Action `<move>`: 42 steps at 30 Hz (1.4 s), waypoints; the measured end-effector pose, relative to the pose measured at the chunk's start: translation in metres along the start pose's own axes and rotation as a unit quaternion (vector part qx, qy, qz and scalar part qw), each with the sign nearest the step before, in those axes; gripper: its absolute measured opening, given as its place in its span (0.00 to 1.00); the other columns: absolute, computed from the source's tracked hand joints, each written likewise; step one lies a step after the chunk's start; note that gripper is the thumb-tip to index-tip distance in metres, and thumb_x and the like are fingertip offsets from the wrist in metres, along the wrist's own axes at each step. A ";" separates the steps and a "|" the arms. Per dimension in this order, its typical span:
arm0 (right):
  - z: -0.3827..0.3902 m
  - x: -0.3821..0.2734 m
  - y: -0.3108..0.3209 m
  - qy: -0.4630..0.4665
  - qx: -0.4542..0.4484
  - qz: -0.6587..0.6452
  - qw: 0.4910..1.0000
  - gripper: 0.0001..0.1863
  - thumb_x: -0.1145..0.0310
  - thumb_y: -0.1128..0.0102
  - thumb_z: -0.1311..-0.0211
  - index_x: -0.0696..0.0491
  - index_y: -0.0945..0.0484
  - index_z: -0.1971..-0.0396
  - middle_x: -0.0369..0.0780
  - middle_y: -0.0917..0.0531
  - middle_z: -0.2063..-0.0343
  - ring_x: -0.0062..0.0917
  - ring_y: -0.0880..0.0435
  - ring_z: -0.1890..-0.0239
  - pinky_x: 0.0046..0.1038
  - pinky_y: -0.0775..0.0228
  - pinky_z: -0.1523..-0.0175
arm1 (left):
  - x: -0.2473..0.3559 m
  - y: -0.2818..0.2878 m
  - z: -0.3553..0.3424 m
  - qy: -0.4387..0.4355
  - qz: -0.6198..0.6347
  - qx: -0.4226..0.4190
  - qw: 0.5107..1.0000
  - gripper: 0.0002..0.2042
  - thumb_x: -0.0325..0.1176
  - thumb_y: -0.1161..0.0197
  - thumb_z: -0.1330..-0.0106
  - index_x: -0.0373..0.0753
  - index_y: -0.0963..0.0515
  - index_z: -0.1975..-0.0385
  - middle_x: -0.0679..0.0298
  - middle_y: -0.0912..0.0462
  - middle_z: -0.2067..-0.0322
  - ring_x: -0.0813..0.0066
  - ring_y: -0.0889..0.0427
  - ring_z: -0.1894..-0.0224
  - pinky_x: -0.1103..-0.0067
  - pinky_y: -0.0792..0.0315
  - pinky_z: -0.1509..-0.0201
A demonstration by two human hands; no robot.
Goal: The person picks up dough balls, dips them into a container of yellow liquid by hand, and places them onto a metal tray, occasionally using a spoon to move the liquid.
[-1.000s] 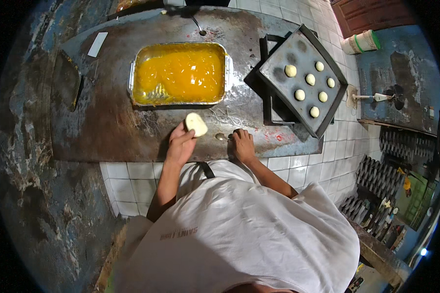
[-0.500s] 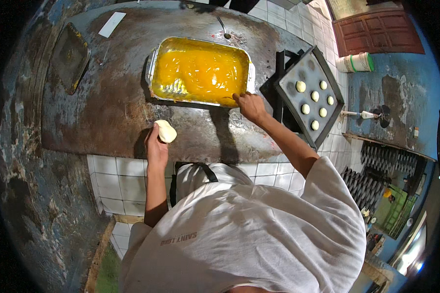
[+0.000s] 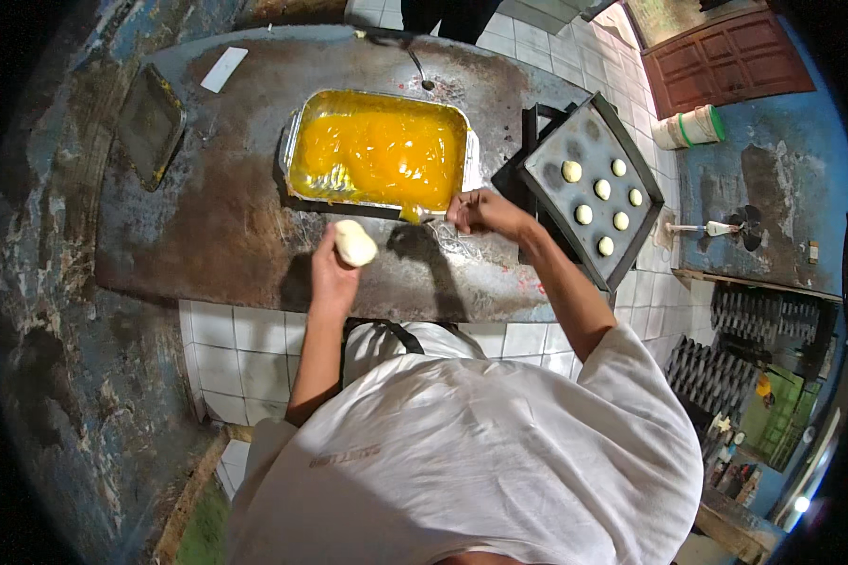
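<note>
My left hand holds a flattened piece of pale dough above the near part of the table, its fingers closed round one side. Just off the near right corner of a foil-coloured metal pan, my right hand grips what looks like a small spoon by its handle. A lump of glossy yellow filling sits on the spoon's end, to the right of and above the dough. More of the same thick yellow filling covers most of the pan's floor.
On the right, a dark baking tray carries several round dough balls. Behind the pan lies another spoon. A white strip and an empty dark tray lie at the left of the worn table. A person's dark-clothed legs show beyond the far edge.
My right hand has lifted the spoon out of the pan with yellow filling on it. My left hand has brought the dough to the right and closer to the pan.
</note>
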State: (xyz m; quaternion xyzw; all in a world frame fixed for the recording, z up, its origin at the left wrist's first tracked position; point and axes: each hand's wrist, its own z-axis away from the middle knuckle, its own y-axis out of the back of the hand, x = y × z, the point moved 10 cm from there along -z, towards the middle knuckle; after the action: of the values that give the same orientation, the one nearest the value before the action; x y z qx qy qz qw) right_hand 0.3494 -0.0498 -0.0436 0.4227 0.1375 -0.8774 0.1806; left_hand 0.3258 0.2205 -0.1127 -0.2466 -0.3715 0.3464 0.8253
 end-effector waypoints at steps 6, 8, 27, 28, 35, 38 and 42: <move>0.043 0.027 -0.038 0.197 0.119 -0.095 0.969 0.10 0.64 0.27 0.39 0.53 0.19 0.70 0.32 0.16 0.69 0.16 0.22 0.68 0.22 0.30 0.61 | -0.074 -0.108 0.028 0.065 0.064 -0.140 0.986 0.17 0.46 0.46 0.23 0.40 0.25 0.46 0.62 0.18 0.52 0.66 0.19 0.49 0.68 0.26 0.39; 0.041 0.092 -0.038 0.172 0.162 -0.133 0.962 0.07 0.69 0.27 0.40 0.55 0.18 0.68 0.33 0.16 0.68 0.17 0.21 0.64 0.23 0.28 0.56 | -0.082 -0.120 0.038 0.042 0.051 -0.093 0.994 0.15 0.46 0.49 0.22 0.42 0.25 0.48 0.62 0.18 0.53 0.66 0.19 0.50 0.66 0.26 0.40; 0.160 0.046 -0.065 0.247 -0.029 -0.207 0.946 0.40 0.69 0.30 0.39 0.55 0.38 0.28 0.38 0.27 0.34 0.30 0.28 0.34 0.31 0.38 0.30 | -0.131 -0.128 0.128 -0.070 -0.237 -0.160 0.956 0.18 0.41 0.44 0.24 0.34 0.28 0.44 0.59 0.21 0.47 0.68 0.20 0.47 0.72 0.25 0.42; 0.170 0.048 -0.052 0.254 0.027 -0.126 0.959 0.41 0.79 0.29 0.46 0.55 0.35 0.30 0.42 0.26 0.35 0.35 0.26 0.35 0.32 0.35 0.32 | -0.133 -0.134 0.139 -0.045 -0.326 -0.126 0.936 0.20 0.24 0.42 0.31 0.33 0.30 0.39 0.59 0.21 0.47 0.72 0.21 0.45 0.75 0.26 0.41; 0.217 0.011 -0.030 0.366 0.207 0.226 0.879 0.25 0.72 0.29 0.44 0.58 0.21 0.45 0.49 0.16 0.50 0.44 0.14 0.52 0.34 0.22 0.47 | -0.133 -0.151 0.168 -0.077 -0.460 -0.161 0.870 0.31 0.12 0.35 0.46 0.32 0.26 0.38 0.60 0.20 0.48 0.74 0.19 0.48 0.79 0.24 0.45; 0.218 0.008 -0.024 0.348 0.249 0.149 0.892 0.15 0.70 0.29 0.42 0.60 0.15 0.57 0.45 0.12 0.62 0.36 0.11 0.62 0.33 0.21 0.54 | -0.121 -0.164 0.181 -0.143 -0.477 -0.185 0.847 0.31 0.11 0.32 0.47 0.32 0.24 0.39 0.60 0.20 0.49 0.74 0.19 0.48 0.79 0.23 0.46; 0.190 0.024 -0.031 0.276 0.205 -0.083 0.935 0.13 0.71 0.30 0.42 0.59 0.13 0.57 0.40 0.12 0.69 0.23 0.14 0.68 0.26 0.23 0.57 | -0.099 -0.156 0.174 -0.211 -0.487 -0.151 0.834 0.30 0.12 0.31 0.45 0.31 0.25 0.39 0.60 0.20 0.49 0.73 0.19 0.49 0.79 0.23 0.47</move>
State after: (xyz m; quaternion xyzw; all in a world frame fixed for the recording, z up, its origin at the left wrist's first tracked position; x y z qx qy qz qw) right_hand 0.1905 -0.1013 0.0554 0.6629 0.0332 -0.7474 -0.0285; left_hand 0.2024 0.0723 0.0524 -0.0762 -0.6564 -0.1174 0.7413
